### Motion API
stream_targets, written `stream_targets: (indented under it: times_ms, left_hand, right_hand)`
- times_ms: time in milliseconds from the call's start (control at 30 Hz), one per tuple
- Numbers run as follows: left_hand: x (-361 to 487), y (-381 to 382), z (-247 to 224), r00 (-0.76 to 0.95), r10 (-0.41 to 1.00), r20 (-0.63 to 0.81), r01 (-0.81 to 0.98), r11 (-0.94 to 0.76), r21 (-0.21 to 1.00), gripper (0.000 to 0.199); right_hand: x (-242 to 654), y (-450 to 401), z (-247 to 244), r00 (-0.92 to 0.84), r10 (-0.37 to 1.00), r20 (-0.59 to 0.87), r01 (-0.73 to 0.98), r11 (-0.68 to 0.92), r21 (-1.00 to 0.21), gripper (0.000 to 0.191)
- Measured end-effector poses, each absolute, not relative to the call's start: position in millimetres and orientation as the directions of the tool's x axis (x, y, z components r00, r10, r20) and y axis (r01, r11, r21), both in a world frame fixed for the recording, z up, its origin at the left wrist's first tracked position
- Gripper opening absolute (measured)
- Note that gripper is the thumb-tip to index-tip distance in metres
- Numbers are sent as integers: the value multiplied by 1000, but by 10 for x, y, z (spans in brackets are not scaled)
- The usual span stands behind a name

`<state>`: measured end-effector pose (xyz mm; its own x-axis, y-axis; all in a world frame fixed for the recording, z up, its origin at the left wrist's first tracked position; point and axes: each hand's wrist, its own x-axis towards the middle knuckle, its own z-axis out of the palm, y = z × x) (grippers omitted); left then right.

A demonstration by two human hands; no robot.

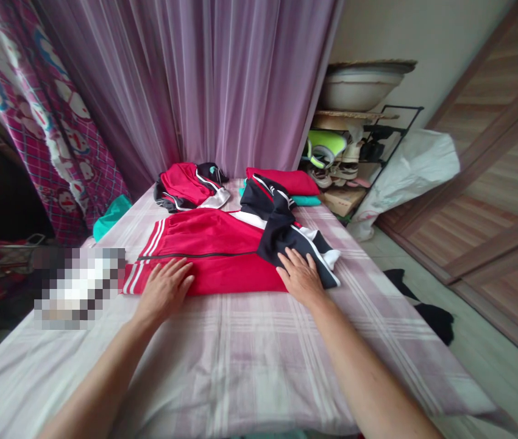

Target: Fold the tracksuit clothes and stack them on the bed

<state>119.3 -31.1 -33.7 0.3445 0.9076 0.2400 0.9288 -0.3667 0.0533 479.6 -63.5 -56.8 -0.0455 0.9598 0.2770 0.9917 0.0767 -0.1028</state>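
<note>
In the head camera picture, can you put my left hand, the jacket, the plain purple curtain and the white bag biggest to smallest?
1. Curtain
2. Jacket
3. Bag
4. Left hand

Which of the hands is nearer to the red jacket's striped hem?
Left: the left hand lies beside the striped hem; the right hand rests farther away, partly on dark fabric.

Jacket (pixel 213 235) of smooth, matt cloth

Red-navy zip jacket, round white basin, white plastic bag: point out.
Red-navy zip jacket (pixel 222 236): head view, red body.
Round white basin (pixel 360 91): head view, side wall.
White plastic bag (pixel 413 172): head view, middle.
</note>
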Motion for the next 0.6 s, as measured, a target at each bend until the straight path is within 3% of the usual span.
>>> stream_targets:
  times_ms: [200, 267, 367, 467, 600]
  left_hand:
    - [1313, -362, -524, 287, 943, 170, 956, -294, 17, 49]
    - [1298, -370, -518, 282, 943, 177, 957, -290, 17, 49]
    - [1302, -383, -490, 273, 944, 184, 960, -281, 20, 49]
    - [1327, -398, -472, 271, 944, 188, 959, -280, 28, 50]
    - [1353, -425, -458, 250, 949, 193, 965, -259, 26, 50]
  right_hand:
    - [4432, -761, -427, -372, 919, 133, 900, 392, -189, 51]
    - [4444, -774, -451, -386, 919, 83, 897, 395, -197, 50]
    - [4678, -749, -549, -251, 965, 77, 953, 260, -156, 50]
    - [5026, -687, -658, -102, 979, 178, 988, 122, -100, 47]
    - [5308, -636, -711, 13, 884, 468, 990, 54, -130, 43]
